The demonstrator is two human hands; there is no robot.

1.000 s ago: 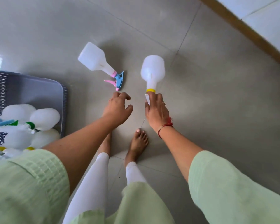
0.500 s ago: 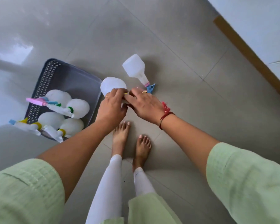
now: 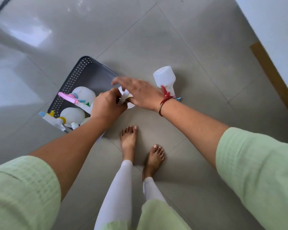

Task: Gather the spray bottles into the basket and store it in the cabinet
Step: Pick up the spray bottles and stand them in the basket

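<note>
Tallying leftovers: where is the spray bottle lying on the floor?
Head view, right of centre: the spray bottle lies on the floor just beyond the right hand, outside the basket.

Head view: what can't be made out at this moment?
All in the head view.
Held bottle: mostly covered by left hand and right hand, blurred.
Floor bottle: trigger behind right wrist.
Basket: near end under left forearm, so bottle count unclear.
</note>
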